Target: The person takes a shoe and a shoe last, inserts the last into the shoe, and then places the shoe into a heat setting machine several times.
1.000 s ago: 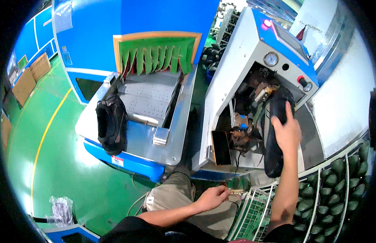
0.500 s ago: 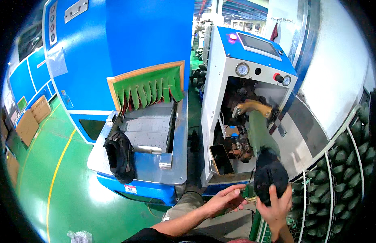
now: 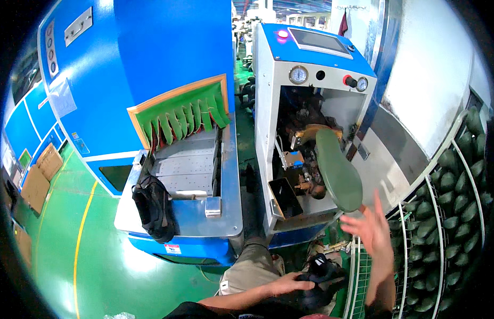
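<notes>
Low in front of my lap, my left hand (image 3: 296,285) is closed on a black shoe (image 3: 322,274) with small white marks. Part of the shoe blends into the dark area around it. My right hand (image 3: 370,227) is raised with its fingers spread, holding nothing, just beyond the lower end of the green last (image 3: 340,173). This smooth green shoe form is bare and juts out of the machine (image 3: 272,133), below a curved tan-coloured part (image 3: 311,132). Another black shoe (image 3: 153,207) rests on the metal ledge of the blue machine at left.
The blue machine (image 3: 172,48) has an opening hung with green strips (image 3: 186,117) over a perforated metal bed (image 3: 186,165). A phone (image 3: 285,196) leans at the grey machine's lower edge. At right, a wire rack (image 3: 436,239) holds many dark green lasts.
The black shoe has come off the end of the green last and is now lower, in my left hand. My right hand has let go of it and opened. The view has shifted slightly.
</notes>
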Demonstrator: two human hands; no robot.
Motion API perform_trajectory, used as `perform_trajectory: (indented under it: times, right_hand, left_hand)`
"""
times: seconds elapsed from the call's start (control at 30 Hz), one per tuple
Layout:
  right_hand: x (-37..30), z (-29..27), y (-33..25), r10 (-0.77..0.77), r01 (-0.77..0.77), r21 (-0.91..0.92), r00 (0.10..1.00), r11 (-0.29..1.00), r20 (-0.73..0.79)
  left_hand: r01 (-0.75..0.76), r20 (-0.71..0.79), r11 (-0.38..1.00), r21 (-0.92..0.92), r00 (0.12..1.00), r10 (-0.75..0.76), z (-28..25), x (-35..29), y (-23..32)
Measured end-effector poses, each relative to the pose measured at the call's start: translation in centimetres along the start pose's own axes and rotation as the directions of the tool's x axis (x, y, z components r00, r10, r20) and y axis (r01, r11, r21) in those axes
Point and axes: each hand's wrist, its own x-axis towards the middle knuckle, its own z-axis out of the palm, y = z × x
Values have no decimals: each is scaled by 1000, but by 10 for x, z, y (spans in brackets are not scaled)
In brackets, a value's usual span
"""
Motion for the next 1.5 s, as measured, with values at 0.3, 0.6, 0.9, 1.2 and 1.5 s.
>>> perform_trajectory:
  times: [0.3, 0.6, 0.9, 1.2, 1.5]
  right_hand:
    - [125, 54, 2, 232, -193, 314, 969, 929, -91]
    - [-15, -21, 55, -113, 119, 74, 990, 990, -80]
    - [-208, -151, 101, 288, -468, -172, 752, 867, -594]
    - [-342, -275, 204, -111, -678, -120, 56, 725, -992]
    - [-287, -476, 209, 149, -630, 154, -62, 761, -987]
  left_hand:
    - [-106, -41, 994, -2, 994, 106, 17, -35, -15]
    - [-148, -354, 910, -387, 935, 1, 0, -39, -39]
    - [-297, -408, 946, -133, 886, 221, -11, -20, 12]
    - [-196, -447, 923, 330, 829, 336, 11, 12, 0]
    - [-166, -429, 925, 342, 848, 310, 32, 10, -15]
